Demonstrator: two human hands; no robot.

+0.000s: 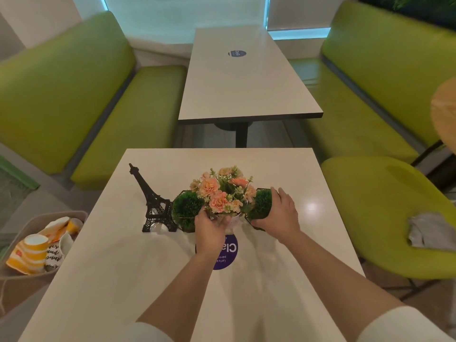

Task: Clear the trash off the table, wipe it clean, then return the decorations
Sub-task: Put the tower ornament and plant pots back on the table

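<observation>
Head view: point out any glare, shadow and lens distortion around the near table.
Head view: a bright ceiling-light glare spot sits on the near table right of the right hand; soft forearm shadows spread either side of the left hand; wide-angle distortion bows the green benches and table edges; the focus is slightly soft overall.

flower pot (233, 222): mostly hidden behind left hand (209, 224)
purple sticker (228, 253): text partly covered by wrist
trash bag (37, 243): cut off at left edge
</observation>
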